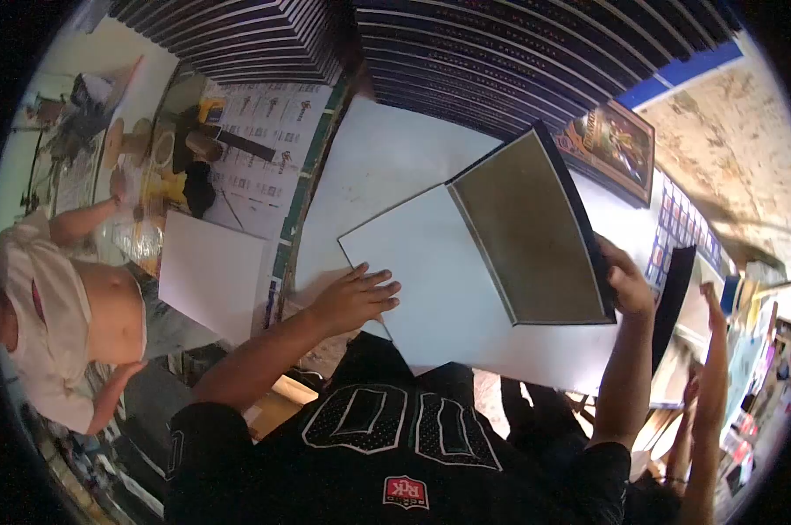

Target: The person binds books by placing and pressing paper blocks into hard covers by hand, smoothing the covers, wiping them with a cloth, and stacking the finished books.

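Observation:
A white sheet or panel lies on the white table. My left hand rests on its left part, fingers spread and holding nothing. On the right, my right hand grips the outer edge of a dark-edged cover, its grey-brown inner face showing. The cover stands tilted up, and its left edge meets the white panel. Part of my right hand's fingers is hidden behind the cover.
Stacks of dark, flat items stand along the far side. A framed picture box lies at the right back. Another white board is at the left, near a person. Another person's arm shows at right.

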A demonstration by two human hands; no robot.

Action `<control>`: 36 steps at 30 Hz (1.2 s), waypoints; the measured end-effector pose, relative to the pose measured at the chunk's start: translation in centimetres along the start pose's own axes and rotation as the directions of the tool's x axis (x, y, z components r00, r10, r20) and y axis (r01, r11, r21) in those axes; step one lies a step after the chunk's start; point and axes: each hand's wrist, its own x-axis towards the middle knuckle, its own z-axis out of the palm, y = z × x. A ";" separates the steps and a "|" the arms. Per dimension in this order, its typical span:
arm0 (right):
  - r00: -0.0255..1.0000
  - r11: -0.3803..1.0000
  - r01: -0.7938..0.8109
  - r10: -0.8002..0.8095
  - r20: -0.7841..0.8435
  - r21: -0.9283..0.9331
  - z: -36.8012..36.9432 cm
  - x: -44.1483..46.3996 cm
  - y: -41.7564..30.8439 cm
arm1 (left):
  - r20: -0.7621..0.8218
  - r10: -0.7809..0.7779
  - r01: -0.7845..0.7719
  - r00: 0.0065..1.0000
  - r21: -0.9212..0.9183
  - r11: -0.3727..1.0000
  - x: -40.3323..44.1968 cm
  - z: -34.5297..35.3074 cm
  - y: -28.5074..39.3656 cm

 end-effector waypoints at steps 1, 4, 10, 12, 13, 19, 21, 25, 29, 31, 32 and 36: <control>0.994 0.998 -0.055 0.054 0.090 0.007 -0.5 1.5 0.7 | 0.002 0.011 -0.011 1.000 0.017 1.000 -0.1 -0.1 0.0; 0.956 0.934 -0.276 0.243 0.164 0.225 -0.6 3.9 3.2 | 0.014 -0.017 0.017 1.000 0.007 1.000 -0.2 -0.5 0.3; 0.876 0.804 -0.482 0.443 0.188 0.348 -1.5 5.2 6.4 | 0.024 -0.061 0.059 0.998 0.081 0.995 -0.4 -0.4 0.3; 0.871 0.789 -0.491 0.454 0.188 0.369 -1.1 5.4 6.0 | 0.022 -0.062 0.059 0.998 0.111 0.992 -0.4 -0.4 0.4; 0.874 0.788 -0.486 0.450 0.185 0.377 -0.8 5.6 5.7 | 0.022 -0.058 0.056 0.998 0.079 0.995 -0.4 -0.8 0.5; 0.902 0.802 -0.428 0.408 0.140 0.416 2.3 5.7 3.4 | 0.007 -0.075 0.076 0.997 -0.047 0.996 -0.7 -0.4 0.3; 0.910 0.810 -0.409 0.395 0.125 0.420 3.7 5.7 2.7 | 0.021 -0.080 0.081 0.997 -0.058 0.995 -0.6 -0.3 0.2; 0.920 0.822 -0.386 0.380 0.102 0.419 5.9 5.0 2.1 | 0.056 -0.077 0.081 0.995 -0.085 0.993 -0.6 -0.4 0.2; 0.932 0.920 -0.332 0.286 0.221 0.208 9.6 5.3 2.0 | 0.037 -0.089 0.091 0.995 -0.060 0.994 -0.7 0.4 0.1; 0.928 0.960 -0.272 0.243 0.282 0.068 13.1 5.6 1.7 | -0.068 -0.064 0.058 0.996 -0.086 0.995 -1.2 1.7 -0.3; 0.941 0.977 -0.206 0.214 0.262 -0.059 15.4 5.6 1.5 | -0.160 -0.154 0.133 0.975 -0.137 0.982 -1.5 2.4 -0.1; 0.974 0.932 -0.103 0.165 0.154 -0.348 22.8 5.8 2.7 | -0.385 -0.584 0.477 0.715 -0.341 0.810 -2.6 1.4 2.4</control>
